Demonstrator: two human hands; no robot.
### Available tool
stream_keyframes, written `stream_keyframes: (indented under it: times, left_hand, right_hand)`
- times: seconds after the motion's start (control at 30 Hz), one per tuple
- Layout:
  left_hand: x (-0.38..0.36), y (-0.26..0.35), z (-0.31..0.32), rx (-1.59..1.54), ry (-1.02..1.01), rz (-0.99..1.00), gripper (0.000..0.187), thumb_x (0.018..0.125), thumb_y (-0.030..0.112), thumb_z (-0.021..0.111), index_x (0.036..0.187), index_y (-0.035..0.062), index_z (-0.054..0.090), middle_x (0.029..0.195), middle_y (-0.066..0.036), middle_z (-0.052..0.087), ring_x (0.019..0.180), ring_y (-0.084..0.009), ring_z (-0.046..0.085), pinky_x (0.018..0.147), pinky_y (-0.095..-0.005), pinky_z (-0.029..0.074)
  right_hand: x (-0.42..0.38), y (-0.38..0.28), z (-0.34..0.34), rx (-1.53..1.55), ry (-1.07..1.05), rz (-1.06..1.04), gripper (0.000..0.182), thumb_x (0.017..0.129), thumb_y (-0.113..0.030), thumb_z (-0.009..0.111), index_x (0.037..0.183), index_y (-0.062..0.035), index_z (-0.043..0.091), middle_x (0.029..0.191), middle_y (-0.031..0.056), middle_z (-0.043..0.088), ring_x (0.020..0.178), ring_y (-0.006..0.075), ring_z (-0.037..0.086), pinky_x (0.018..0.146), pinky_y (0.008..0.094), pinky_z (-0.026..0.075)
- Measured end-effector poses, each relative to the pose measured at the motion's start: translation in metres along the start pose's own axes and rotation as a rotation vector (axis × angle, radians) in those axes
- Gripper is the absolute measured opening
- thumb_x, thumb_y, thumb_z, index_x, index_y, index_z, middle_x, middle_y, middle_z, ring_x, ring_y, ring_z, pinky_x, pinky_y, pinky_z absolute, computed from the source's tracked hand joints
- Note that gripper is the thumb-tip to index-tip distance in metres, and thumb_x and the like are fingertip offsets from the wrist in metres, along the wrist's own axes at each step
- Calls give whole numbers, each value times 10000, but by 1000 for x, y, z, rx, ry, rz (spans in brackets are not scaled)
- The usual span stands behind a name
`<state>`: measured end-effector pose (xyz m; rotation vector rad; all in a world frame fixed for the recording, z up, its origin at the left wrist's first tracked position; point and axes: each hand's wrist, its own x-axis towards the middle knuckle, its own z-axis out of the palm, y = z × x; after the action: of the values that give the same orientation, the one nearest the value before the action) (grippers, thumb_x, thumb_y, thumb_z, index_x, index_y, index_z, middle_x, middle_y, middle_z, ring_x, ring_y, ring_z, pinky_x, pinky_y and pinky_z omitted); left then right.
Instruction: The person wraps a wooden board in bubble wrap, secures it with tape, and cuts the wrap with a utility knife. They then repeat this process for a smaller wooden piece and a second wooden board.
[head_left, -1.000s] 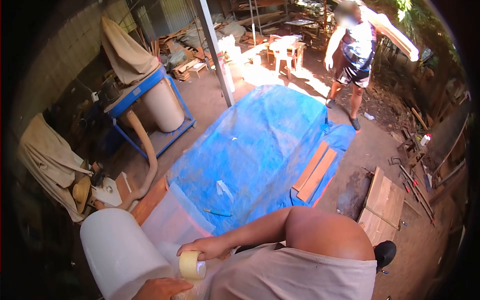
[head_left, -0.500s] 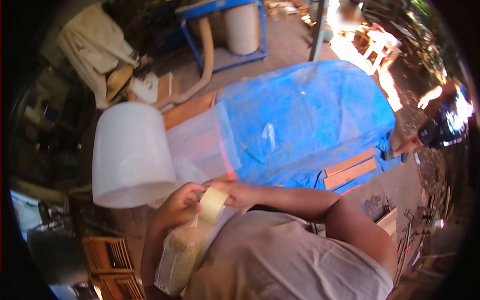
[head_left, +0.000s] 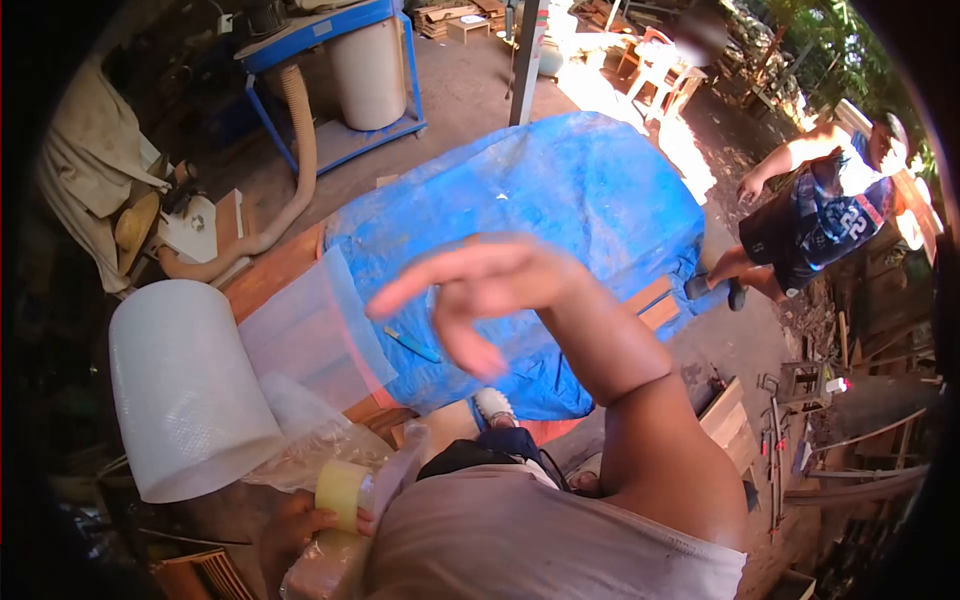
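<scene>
My left hand (head_left: 292,523) is low by my body, its fingers closed on a roll of pale yellow packing tape (head_left: 340,490). Just below it, a plastic-wrapped bundle (head_left: 325,568) lies against my shirt. My right hand (head_left: 510,283) is raised over the blue tarp (head_left: 600,190); its fingers are apart, slightly blurred, with nothing between them. A thin blue tool (head_left: 412,346), perhaps a cutter, rests on the tarp below that hand. Left of it stands a big roll of bubble wrap (head_left: 185,385), with a clear plastic sheet (head_left: 305,325) spread alongside.
Another person (head_left: 825,215) stands on the far right, beyond the tarp. Wooden boards (head_left: 655,302) lie at the tarp's near edge. A blue-framed machine (head_left: 370,70) with a hose (head_left: 305,150) is at the back. Clamps (head_left: 775,450) are on the right.
My right hand has left the tape roll and swung up and forward over the tarp, opening. My left hand has moved down and left with the tape. The view has shifted right.
</scene>
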<state>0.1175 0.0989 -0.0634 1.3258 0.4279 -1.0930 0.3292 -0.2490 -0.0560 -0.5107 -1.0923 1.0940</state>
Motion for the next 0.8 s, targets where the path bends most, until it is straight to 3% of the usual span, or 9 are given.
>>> stream_keyframes:
  times: [0.07,0.1,0.13,0.2,0.23,0.27,0.37,0.43,0.8]
  left_hand:
    - [6,-10,-6,11,-86,39,409,876,150,493,1144,-151,565,1155,-248,631,1088,-301,622,1018,-409,434]
    - [10,-14,-12,15,-154,82,415,884,149,499,1175,-141,550,1157,-242,632,1110,-307,609,1030,-408,423]
    - [6,-17,-18,50,-129,83,415,884,149,499,1175,-141,550,1157,-242,632,1110,-307,609,1030,-408,423]
    - [10,-11,-16,117,-153,44,436,888,176,545,1198,-130,537,1154,-232,634,1116,-293,603,1028,-403,418]
    - [10,-10,-12,132,-130,57,436,888,176,545,1198,-130,537,1154,-232,634,1116,-293,603,1028,-403,418]
    - [10,-9,-8,125,-129,113,439,889,183,538,1202,-125,537,1147,-230,635,1107,-295,604,1020,-399,422]
    - [11,-6,2,90,-134,232,446,895,203,518,1213,-109,535,1128,-225,637,1080,-300,607,997,-388,433]
    - [10,-3,8,66,-149,294,451,898,216,504,1220,-99,534,1114,-221,639,1061,-304,610,981,-380,441]
    - [-5,-26,-39,17,-90,216,442,909,238,504,1212,-81,550,1100,-203,642,1050,-291,610,959,-362,447]
  right_hand:
    - [-24,70,-69,-550,332,502,389,894,-256,588,1164,16,517,774,94,667,617,161,628,556,304,518]
    - [-43,115,-94,-553,198,689,223,884,-205,534,1011,-22,550,777,94,666,617,170,631,519,306,517]
    - [-66,168,-128,-449,192,906,568,924,-269,565,1403,-24,383,831,92,664,656,180,634,566,318,531]
    - [-105,273,-179,-557,492,1018,480,877,-361,629,1191,-1,578,855,119,670,668,206,646,576,354,543]
    - [-116,316,-196,-844,589,1130,445,865,-340,627,1150,1,599,924,169,678,785,259,673,657,403,553]
    - [-152,400,-239,-1285,567,930,442,849,-302,615,1167,5,597,972,213,677,903,318,667,773,454,537]
    - [-132,421,-218,-992,1294,1245,437,867,-236,569,1262,-53,541,1291,181,536,1202,361,522,946,493,466]
    - [-119,446,-226,-1072,1396,1132,381,892,-181,513,1257,-73,531,1360,162,458,1250,369,467,963,490,456]
    - [-89,498,-263,-1155,1308,1357,295,960,-197,409,1218,-125,533,1215,98,581,1157,298,546,872,481,493]
